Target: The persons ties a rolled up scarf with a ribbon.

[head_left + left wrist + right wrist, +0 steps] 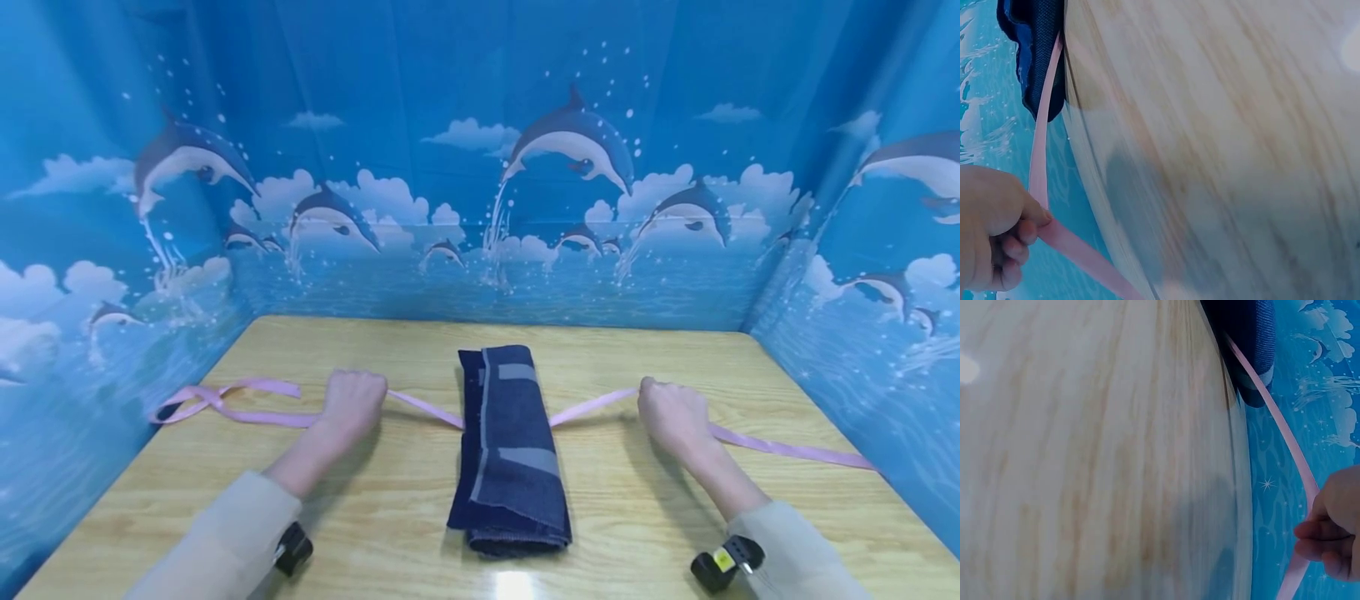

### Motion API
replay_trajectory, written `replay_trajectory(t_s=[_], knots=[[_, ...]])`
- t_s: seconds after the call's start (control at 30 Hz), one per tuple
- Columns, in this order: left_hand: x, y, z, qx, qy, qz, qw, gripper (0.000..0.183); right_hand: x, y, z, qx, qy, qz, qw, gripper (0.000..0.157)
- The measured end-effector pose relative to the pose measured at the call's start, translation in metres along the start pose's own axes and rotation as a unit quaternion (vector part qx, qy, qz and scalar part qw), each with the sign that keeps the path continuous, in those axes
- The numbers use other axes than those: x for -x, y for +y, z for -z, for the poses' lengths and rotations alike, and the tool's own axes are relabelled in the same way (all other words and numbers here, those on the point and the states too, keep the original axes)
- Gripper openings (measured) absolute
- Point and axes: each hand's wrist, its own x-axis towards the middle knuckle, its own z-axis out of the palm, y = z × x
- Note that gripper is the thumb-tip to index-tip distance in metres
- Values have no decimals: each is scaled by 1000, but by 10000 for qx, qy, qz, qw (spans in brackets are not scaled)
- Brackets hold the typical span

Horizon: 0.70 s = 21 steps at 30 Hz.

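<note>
A folded bundle of dark blue denim (pixel 517 433) with paler patches lies lengthwise in the middle of the table. A pink ribbon (pixel 426 406) runs beneath it and comes out on both sides. To the left of the bundle, my left hand (pixel 352 400) pinches the ribbon between thumb and curled fingers, as the left wrist view shows. On the other side my right hand (pixel 673 417) pinches the ribbon's right length (pixel 1279 419). Both stretches between hands and bundle are fairly straight and slope up from the denim. The part under the denim is hidden.
Beyond my left hand the ribbon's loose tail (pixel 217 402) loops at the table's left edge. Its right tail (pixel 795 451) reaches the right edge. A blue dolphin-print curtain (pixel 480 275) surrounds the wooden table (pixel 405 517) at the back and sides.
</note>
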Motion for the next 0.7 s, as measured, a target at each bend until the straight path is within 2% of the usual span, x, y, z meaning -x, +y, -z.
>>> replay_trajectory(t_s=[0.17,0.33,0.43,0.53,0.63,0.7], knots=[[1,-1,3,394,-123,251,9988,24,-2,0,5,-496,203,-136,9985,17],[0,-2,5,746,-307,605,9949,21,-6,-1,10,-1162,33,-387,9925,21],[-2,-2,5,853,-403,800,9923,20,-9,-4,14,-1891,-205,-634,9797,25],[-3,-1,7,968,-306,942,9904,18,-11,-8,18,-2657,-392,-947,9586,28],[-5,0,9,1096,-94,1017,9887,16,-14,-10,20,-3099,-323,-1103,9438,27],[-5,1,10,1175,57,1028,9877,15,-16,-11,20,-3235,-235,-1127,9392,26]])
